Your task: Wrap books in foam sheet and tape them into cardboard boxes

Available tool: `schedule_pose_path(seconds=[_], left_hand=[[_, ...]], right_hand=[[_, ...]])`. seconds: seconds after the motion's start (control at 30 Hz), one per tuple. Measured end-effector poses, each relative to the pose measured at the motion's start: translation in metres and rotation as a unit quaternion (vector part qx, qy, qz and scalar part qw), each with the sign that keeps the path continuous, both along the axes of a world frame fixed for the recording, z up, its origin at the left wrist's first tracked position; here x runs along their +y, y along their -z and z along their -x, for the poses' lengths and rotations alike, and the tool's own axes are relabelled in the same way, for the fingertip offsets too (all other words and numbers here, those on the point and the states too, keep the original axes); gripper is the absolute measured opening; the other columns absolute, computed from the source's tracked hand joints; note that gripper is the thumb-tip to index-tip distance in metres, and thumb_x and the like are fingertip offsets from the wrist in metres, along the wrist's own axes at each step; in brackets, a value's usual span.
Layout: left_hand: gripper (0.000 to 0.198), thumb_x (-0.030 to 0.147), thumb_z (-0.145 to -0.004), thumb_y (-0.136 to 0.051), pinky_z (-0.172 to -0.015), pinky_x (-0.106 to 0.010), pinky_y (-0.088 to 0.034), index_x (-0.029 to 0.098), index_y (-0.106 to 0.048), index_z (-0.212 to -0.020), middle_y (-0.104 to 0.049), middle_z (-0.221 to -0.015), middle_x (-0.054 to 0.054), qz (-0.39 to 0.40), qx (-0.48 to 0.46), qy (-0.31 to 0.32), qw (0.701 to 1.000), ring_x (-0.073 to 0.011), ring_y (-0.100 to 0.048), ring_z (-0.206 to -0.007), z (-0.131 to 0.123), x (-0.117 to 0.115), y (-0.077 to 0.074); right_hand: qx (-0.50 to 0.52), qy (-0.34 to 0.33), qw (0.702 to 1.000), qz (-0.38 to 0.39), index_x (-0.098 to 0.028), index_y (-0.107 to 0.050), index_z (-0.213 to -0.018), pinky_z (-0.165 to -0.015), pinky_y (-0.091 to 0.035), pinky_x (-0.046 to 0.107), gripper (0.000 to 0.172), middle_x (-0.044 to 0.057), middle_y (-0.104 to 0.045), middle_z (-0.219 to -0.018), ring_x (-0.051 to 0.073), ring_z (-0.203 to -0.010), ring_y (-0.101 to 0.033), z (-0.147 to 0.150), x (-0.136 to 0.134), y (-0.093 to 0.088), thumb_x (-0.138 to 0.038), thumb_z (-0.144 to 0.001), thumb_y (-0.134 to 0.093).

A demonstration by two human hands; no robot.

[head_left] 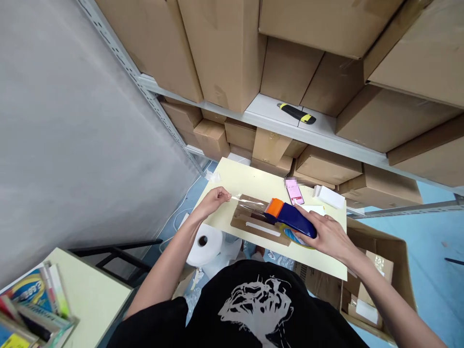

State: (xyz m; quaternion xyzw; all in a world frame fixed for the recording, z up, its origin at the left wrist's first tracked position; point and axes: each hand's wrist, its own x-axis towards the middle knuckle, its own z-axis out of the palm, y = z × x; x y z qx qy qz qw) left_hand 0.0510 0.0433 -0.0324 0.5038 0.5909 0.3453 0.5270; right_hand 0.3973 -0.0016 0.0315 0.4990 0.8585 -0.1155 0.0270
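Note:
A blue tape dispenser (pixel 294 218) with an orange front lies in the grip of my right hand (pixel 328 233), over the right part of a flat brown cardboard box (pixel 242 220). Clear packing tape (pixel 250 203) stretches leftward from the dispenser across the box. My left hand (pixel 215 199), thumb and fingers pinched together, holds the tape's free end just past the box's left edge. Along the box's near side runs a white strip (pixel 263 229). The tape roll shows partly below the dispenser. Box and hands are over a pale yellow table (pixel 224 176).
A phone (pixel 294 192) and a stack of white cards (pixel 329 196) lie at the table's back right. Shelves of cardboard boxes (pixel 221 53) rise behind, with a utility knife (pixel 297 113) on one. A large open carton (pixel 400 270) stands right; a white roll (pixel 205 245) is below left.

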Motion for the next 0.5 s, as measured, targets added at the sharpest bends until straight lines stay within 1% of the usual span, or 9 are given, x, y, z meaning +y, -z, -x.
schedule_pose_path(seconds=[0.07, 0.13, 0.2, 0.27, 0.33, 0.37, 0.43, 0.5], left_hand=[[0.043, 0.059, -0.060, -0.065, -0.063, -0.027, -0.038, 0.019, -0.050, -0.063, -0.054, -0.061, 0.002, 0.001, 0.003, -0.024, 1.000, -0.0125, -0.049, -0.061, 0.010, -0.008, 0.025], [0.043, 0.059, -0.062, -0.064, -0.062, -0.027, -0.038, 0.019, -0.050, -0.063, -0.054, -0.060, 0.002, 0.001, 0.007, -0.044, 0.999, -0.0123, -0.048, -0.060, 0.015, -0.016, 0.047], [0.041, 0.058, -0.064, -0.062, -0.061, -0.027, -0.037, 0.019, -0.051, -0.063, -0.053, -0.060, 0.002, 0.003, 0.010, -0.057, 0.998, -0.0120, -0.047, -0.058, 0.015, -0.021, 0.064], [0.038, 0.056, -0.065, -0.061, -0.059, -0.026, -0.036, 0.019, -0.050, -0.063, -0.053, -0.059, 0.003, 0.004, 0.011, -0.067, 0.998, -0.0119, -0.047, -0.057, 0.014, -0.024, 0.077], [0.036, 0.053, -0.067, -0.060, -0.059, -0.026, -0.036, 0.019, -0.050, -0.062, -0.052, -0.058, 0.003, 0.001, 0.012, -0.075, 0.997, -0.0120, -0.046, -0.057, 0.014, -0.026, 0.083], [0.034, 0.051, -0.068, -0.060, -0.059, -0.026, -0.036, 0.019, -0.049, -0.062, -0.052, -0.059, 0.003, -0.002, 0.012, -0.079, 0.997, -0.0120, -0.046, -0.058, 0.014, -0.027, 0.083], [0.029, 0.046, -0.070, -0.060, -0.061, -0.026, -0.036, 0.019, -0.050, -0.063, -0.053, -0.061, 0.003, -0.013, 0.013, -0.085, 0.996, -0.0122, -0.047, -0.060, 0.015, -0.029, 0.078], [0.024, 0.041, -0.072, -0.059, -0.064, -0.026, -0.037, 0.019, -0.051, -0.064, -0.054, -0.064, 0.003, -0.027, 0.015, -0.089, 0.996, -0.0124, -0.048, -0.064, 0.018, -0.031, 0.068]], right_hand=[[-0.008, -0.016, 1.000, 0.006, -0.024, -0.027, -0.145, -0.075, -0.048, 0.038, 0.066, 0.008, -0.067, -0.102, 0.024, -0.081, -0.066, 0.007, 0.002, 0.019, -0.051, -0.088, -0.046], [-0.020, -0.033, 0.999, 0.001, -0.023, -0.031, -0.144, -0.076, -0.047, 0.038, 0.064, 0.009, -0.066, -0.104, 0.025, -0.085, -0.065, 0.016, 0.004, 0.036, -0.048, -0.088, -0.048], [-0.040, -0.043, 0.998, -0.010, -0.022, -0.035, -0.142, -0.077, -0.046, 0.038, 0.062, 0.010, -0.065, -0.104, 0.026, -0.088, -0.065, 0.023, 0.006, 0.049, -0.046, -0.087, -0.050], [-0.060, -0.049, 0.997, -0.016, -0.021, -0.037, -0.141, -0.077, -0.045, 0.039, 0.061, 0.010, -0.065, -0.102, 0.026, -0.087, -0.064, 0.028, 0.008, 0.057, -0.044, -0.087, -0.051], [-0.071, -0.056, 0.996, -0.020, -0.021, -0.038, -0.141, -0.077, -0.044, 0.039, 0.060, 0.010, -0.065, -0.101, 0.026, -0.086, -0.064, 0.030, 0.009, 0.060, -0.044, -0.087, -0.051], [-0.074, -0.060, 0.995, -0.023, -0.021, -0.038, -0.141, -0.077, -0.044, 0.039, 0.060, 0.010, -0.065, -0.100, 0.026, -0.085, -0.064, 0.030, 0.008, 0.059, -0.043, -0.087, -0.051], [-0.075, -0.067, 0.994, -0.030, -0.020, -0.036, -0.142, -0.076, -0.044, 0.038, 0.061, 0.009, -0.064, -0.098, 0.025, -0.083, -0.064, 0.030, 0.005, 0.052, -0.043, -0.087, -0.050], [-0.076, -0.074, 0.993, -0.043, -0.020, -0.034, -0.143, -0.074, -0.044, 0.037, 0.064, 0.008, -0.063, -0.094, 0.024, -0.079, -0.063, 0.028, 0.001, 0.038, -0.043, -0.086, -0.050]])
